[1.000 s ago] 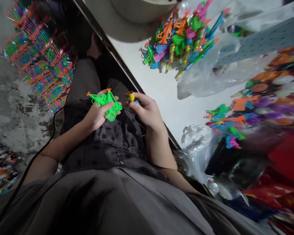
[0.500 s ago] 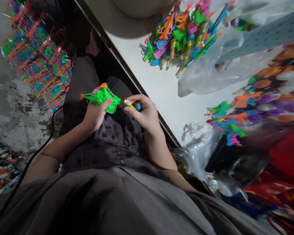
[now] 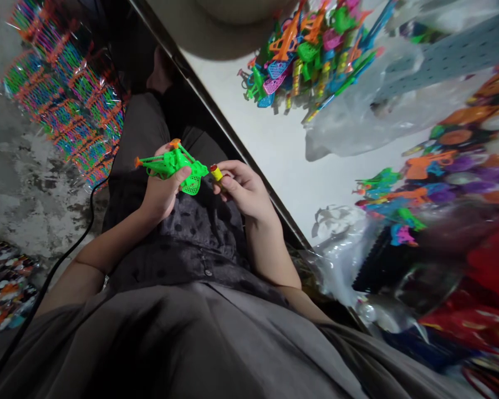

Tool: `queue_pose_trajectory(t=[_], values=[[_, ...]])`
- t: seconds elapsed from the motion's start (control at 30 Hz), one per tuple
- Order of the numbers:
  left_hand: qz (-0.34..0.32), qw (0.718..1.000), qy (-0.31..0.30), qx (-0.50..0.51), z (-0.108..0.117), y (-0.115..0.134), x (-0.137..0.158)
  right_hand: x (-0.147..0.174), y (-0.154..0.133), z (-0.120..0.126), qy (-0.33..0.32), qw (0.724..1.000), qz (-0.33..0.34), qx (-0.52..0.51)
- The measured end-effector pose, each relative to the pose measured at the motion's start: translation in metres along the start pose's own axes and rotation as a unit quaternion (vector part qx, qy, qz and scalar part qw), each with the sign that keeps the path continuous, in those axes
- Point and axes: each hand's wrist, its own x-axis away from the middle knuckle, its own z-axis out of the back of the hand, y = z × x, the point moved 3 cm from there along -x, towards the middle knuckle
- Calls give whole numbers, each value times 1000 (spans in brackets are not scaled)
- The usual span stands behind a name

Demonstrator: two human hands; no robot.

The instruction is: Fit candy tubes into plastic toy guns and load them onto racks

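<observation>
Over my lap, my left hand [image 3: 163, 195] is closed around bright green plastic toys, among them a toy dart gun [image 3: 172, 163]. Two orange suction-cup tips stick out at the top and left of the bunch. A green mesh paddle-like piece [image 3: 192, 185] hangs below my left thumb. My right hand [image 3: 246, 194] pinches a small yellow tube with a red end [image 3: 217, 172] between thumb and fingers. The tube's red end is close to the right tip of the green toys; I cannot tell whether they touch. The inner side of the right hand's fingers is hidden.
A white table [image 3: 253, 144] runs along my right, its dark edge slanting past my arm. On it lie a heap of colourful toys [image 3: 307, 52], clear plastic bags [image 3: 341, 133] and more toys [image 3: 424, 172]. Bagged bundles [image 3: 75, 100] lie at left beside a black cable [image 3: 92, 199].
The yellow tube has turned more upright in my right hand, and the thumb has moved over it. A blue-and-red tube seen there before is now out of sight. The left hand barely moved.
</observation>
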Motion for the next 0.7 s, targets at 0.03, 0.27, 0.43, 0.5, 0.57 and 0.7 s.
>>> queue_pose_trajectory(t=[0.03,0.27,0.43,0.5,0.57,0.7], values=[[2,1000,2,-2,0,-1,0,0,0,0,-6,1000,1,-9],[-31,999,-16,28,3,-3,0,0,3,-2,-12,1000,-3,-7],[-56,998,-6,6,7,-6,-1,1,1,-1,7,999,20,47],[-65,998,3,-9,9,-9,-1,2,0,-1,8,997,30,67],[-67,997,14,-24,10,-12,-1,2,1,-1,5,996,30,81],[-51,997,42,-48,10,-18,2,3,5,-1,-4,993,13,115]])
